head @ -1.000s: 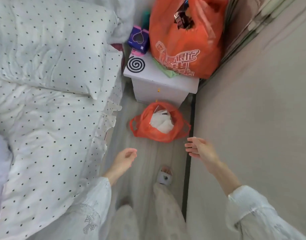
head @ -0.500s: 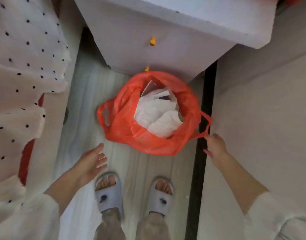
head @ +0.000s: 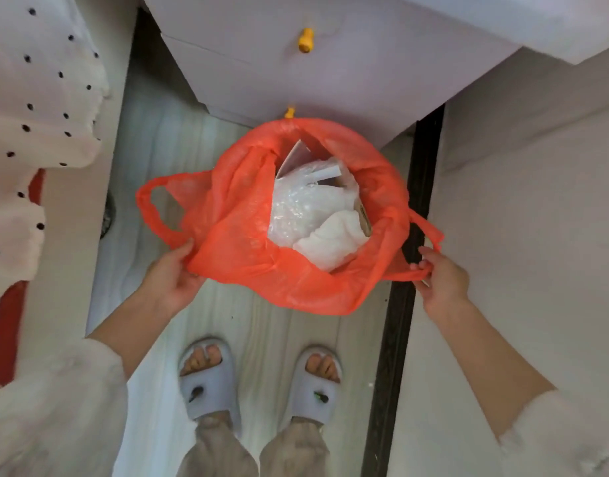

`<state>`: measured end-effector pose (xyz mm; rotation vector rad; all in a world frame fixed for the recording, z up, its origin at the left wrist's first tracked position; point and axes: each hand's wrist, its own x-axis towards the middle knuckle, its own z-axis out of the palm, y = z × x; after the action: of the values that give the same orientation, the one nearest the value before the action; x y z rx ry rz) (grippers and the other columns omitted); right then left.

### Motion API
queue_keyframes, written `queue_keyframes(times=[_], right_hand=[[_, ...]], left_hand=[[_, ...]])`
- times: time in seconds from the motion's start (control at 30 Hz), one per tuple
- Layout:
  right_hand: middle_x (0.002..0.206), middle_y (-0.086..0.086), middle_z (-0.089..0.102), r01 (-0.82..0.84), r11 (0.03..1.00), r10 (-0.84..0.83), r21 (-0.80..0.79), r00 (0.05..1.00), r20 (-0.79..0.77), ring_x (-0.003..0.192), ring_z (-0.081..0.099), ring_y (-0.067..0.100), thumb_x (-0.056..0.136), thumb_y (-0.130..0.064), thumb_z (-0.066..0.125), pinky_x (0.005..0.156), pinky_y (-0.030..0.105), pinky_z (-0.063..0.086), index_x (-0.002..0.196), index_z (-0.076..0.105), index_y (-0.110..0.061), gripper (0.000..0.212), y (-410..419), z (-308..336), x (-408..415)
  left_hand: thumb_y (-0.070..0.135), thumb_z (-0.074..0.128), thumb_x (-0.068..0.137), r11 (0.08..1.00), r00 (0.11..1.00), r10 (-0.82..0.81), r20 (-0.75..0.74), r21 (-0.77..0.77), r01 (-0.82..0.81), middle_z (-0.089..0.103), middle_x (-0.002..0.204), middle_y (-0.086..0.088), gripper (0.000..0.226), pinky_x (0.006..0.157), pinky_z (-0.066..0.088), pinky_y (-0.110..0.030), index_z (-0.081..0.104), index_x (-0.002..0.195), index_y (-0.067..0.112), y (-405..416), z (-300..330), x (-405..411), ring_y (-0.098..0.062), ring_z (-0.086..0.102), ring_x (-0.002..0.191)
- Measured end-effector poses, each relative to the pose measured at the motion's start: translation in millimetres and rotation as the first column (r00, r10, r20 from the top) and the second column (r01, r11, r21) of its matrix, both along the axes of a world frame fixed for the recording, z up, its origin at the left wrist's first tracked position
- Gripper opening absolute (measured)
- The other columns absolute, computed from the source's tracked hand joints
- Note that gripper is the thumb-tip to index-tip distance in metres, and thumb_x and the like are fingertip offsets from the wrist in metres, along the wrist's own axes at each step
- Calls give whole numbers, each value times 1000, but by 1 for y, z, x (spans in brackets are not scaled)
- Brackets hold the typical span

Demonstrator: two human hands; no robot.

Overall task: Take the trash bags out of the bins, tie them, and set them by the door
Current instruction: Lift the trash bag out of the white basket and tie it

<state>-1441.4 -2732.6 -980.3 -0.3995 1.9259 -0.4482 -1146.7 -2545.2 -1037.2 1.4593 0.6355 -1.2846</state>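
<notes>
My right hand [head: 442,282] has its fingers curled round the right handle loop [head: 428,235] of the orange trash bag [head: 248,242], pinching the strip of plastic where it stretches out over the dark floor strip [head: 399,304] by the wall. My left hand [head: 170,278] grips the near left edge of the bag just below the left handle loop [head: 155,208], thumb on top of the plastic and the fingers hidden beneath it. So both hands are closed on the bag, one at each side.

The bag sits on the pale wood floor [head: 158,149] right in front of the white bedside cabinet [head: 330,74], its far rim almost under the lower yellow knob [head: 289,112]. Its mouth gapes wide, showing crumpled clear plastic and white tissue [head: 316,215] inside. I cannot tell whether a bin stands under it; the plastic hides whatever it rests in. My slippers [head: 206,383] are planted just short of it, and the spotted bedding [head: 37,108] hangs at the left.

As I judge it, I am at the very start with this one: the bag is gripped, but not lifted clear, not tied, and no door is in sight. Still to do are drawing the handles together, knotting them, and carrying the bag off.
</notes>
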Motion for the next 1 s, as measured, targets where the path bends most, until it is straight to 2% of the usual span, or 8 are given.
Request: queue_keyframes(times=[0.07,0.2,0.37,0.5,0.67,0.77,0.87,1.0], right_hand=[[40,-7,45,-26,999,26,-18,1000,8,39,49,5,86,-7,55,68,25,51,78,63,-14,14,1,16,2],[42,-5,43,-205,978,204,-27,979,-13,40,43,8,87,-8,54,61,25,47,77,61,-15,13,1,55,9],[48,-1,43,-402,916,402,9,915,-42,43,40,13,86,-10,55,56,26,41,70,54,-14,17,5,103,23],[40,-8,35,-379,925,379,-35,925,-4,39,29,9,87,-9,54,45,22,26,65,50,-17,23,-5,140,40],[32,-11,39,-347,925,368,-154,920,138,40,36,8,92,-15,49,49,23,29,79,59,-20,17,-25,186,53],[42,-10,49,-290,926,349,-241,901,258,52,48,9,93,-13,48,55,20,38,84,62,-19,18,-36,210,58],[46,-12,55,-243,927,333,-285,883,332,60,50,10,94,-13,45,60,19,40,82,60,-17,19,-43,234,62],[61,-4,56,-308,911,385,-272,872,303,63,53,11,92,-13,50,64,19,45,87,62,-15,13,-42,267,65]], left_hand=[[11,52,87,998,993,-63,96,-21,65,65,75,3,16,53,56,-23,54,81,26,-1,20,3,-9,58,74],[20,49,92,977,920,-215,328,66,205,58,86,7,14,62,52,-33,48,93,34,-16,67,1,-8,59,69],[28,41,96,955,906,-296,302,125,270,56,111,-3,7,67,49,-39,44,101,29,-24,126,-6,-19,59,76],[21,41,95,954,916,-300,266,97,285,55,94,0,19,59,48,-37,45,78,27,-36,168,-10,-20,57,74],[13,49,89,905,798,-404,448,67,420,57,71,7,21,67,44,-30,55,72,24,-63,217,-6,-1,59,62],[8,54,84,902,806,-342,483,-71,425,67,64,12,17,72,44,-20,63,75,20,-80,244,-2,-2,61,71],[9,51,87,884,879,-270,393,-260,388,64,52,6,14,68,50,-16,60,79,15,-98,272,0,-7,66,66],[17,53,89,747,778,-518,355,-256,614,60,57,1,11,66,51,-22,62,94,11,-112,312,-5,-11,65,59]])
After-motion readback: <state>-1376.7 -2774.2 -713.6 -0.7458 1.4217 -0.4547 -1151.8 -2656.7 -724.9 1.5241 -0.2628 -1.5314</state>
